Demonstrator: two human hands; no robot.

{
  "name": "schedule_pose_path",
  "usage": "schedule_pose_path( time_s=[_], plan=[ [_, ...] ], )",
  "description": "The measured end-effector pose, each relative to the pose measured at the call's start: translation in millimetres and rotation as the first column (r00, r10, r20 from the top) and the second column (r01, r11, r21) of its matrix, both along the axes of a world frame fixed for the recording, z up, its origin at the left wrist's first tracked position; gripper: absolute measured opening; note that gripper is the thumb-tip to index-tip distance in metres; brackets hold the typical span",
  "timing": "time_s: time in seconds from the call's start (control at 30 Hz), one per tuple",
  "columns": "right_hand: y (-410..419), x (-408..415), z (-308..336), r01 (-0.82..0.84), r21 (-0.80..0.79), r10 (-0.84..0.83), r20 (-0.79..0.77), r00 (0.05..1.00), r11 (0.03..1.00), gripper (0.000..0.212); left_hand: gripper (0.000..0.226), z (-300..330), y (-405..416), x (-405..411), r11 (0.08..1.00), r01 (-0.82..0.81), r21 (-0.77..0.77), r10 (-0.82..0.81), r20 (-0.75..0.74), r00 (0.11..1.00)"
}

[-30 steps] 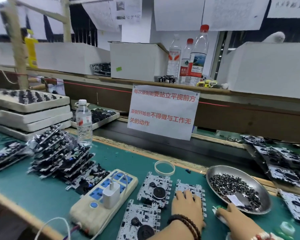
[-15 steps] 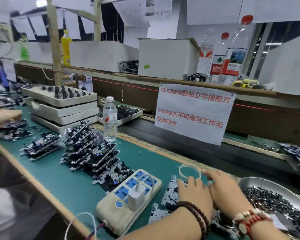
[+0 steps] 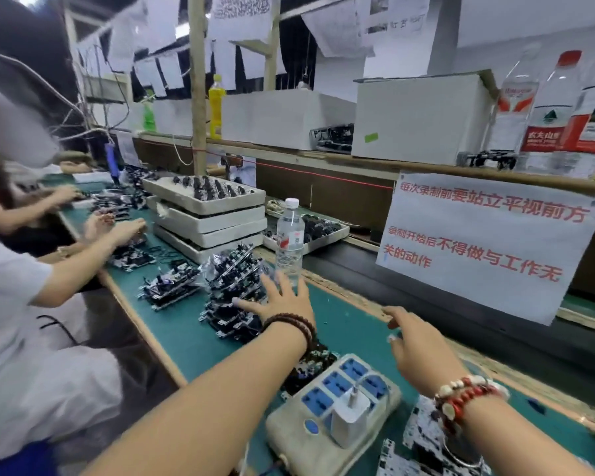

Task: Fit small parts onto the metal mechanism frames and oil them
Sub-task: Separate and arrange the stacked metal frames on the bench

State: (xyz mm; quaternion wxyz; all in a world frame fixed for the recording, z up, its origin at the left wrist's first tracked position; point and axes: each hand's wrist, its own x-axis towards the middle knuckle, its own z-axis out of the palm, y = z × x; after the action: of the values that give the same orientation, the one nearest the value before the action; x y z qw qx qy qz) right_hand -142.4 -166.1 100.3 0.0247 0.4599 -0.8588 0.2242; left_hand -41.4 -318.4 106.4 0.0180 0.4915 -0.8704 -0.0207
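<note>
Both hands reach forward over the green bench mat (image 3: 340, 324), neither grasping anything. Left hand (image 3: 282, 300): fingers spread and straight, tips at or just above the stack of mechanism frames (image 3: 234, 290), the thumb pointing toward the stack's near side; whether the fingertips already touch the top frame cannot be told. The splayed pose suggests a reach to lift a frame off the pile. Right hand (image 3: 416, 341): palm down, fingers loosely extended, hovering above bare mat well to the right of the stack, probably ready to steady or receive the frame. A water bottle (image 3: 289, 238) stands just beyond the left fingertips. A power strip (image 3: 334, 410) with a plugged-in white charger (image 3: 349, 415) lies nearer the body, between the two forearms. More frames (image 3: 423, 438) lie flat under the right wrist, apparently the work position. Foam trays (image 3: 207, 214) of dark small parts sit stacked beyond the frame stack.
</note>
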Motion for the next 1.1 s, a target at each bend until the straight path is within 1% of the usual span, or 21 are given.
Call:
schedule_pose_path(
  time_s=[0.07, 0.2, 0.37, 0.5, 0.67, 0.87, 1.0, 1.1],
  plan=[
    [-11, 0, -2, -0.009, 0.014, 0.009, 0.002, 1.0, 1.0, 0.045, 0.079, -12, -15, 9, 0.996, -0.015, 0.083, 0.014, 0.01, 1.0],
    [-30, 4, -10, -0.053, 0.07, 0.053, 0.009, 0.999, 0.996, 0.05, 0.089, -34, -32, 21, 0.989, 0.003, 0.145, -0.002, -0.009, 1.0],
    [-60, 10, -15, -0.139, 0.132, 0.136, 0.032, 0.99, 0.981, 0.053, 0.093, -49, -43, 21, 0.993, 0.058, 0.103, -0.055, -0.037, 0.998],
    [-78, 13, -17, -0.253, 0.178, 0.241, 0.084, 0.967, 0.951, 0.056, 0.098, -55, -53, 17, 0.99, 0.065, 0.121, -0.055, -0.081, 0.995],
    [-87, 3, -17, -0.309, 0.238, 0.29, 0.112, 0.951, 0.921, 0.048, 0.091, -51, -58, 12, 0.984, 0.096, 0.15, -0.088, -0.056, 0.995],
    [-81, -10, -18, -0.285, 0.252, 0.257, 0.138, 0.956, 0.925, 0.041, 0.062, -34, -73, 15, 0.976, 0.166, 0.142, -0.16, -0.053, 0.986],
    [-73, -16, -20, -0.275, 0.272, 0.241, 0.153, 0.958, 0.922, 0.039, 0.055, -22, -80, 18, 0.977, 0.166, 0.137, -0.154, -0.099, 0.983],
    [-67, -19, -20, -0.26, 0.265, 0.224, 0.159, 0.961, 0.928, 0.038, 0.055, -11, -82, 17, 0.977, 0.175, 0.124, -0.16, -0.124, 0.979]
  ],
)
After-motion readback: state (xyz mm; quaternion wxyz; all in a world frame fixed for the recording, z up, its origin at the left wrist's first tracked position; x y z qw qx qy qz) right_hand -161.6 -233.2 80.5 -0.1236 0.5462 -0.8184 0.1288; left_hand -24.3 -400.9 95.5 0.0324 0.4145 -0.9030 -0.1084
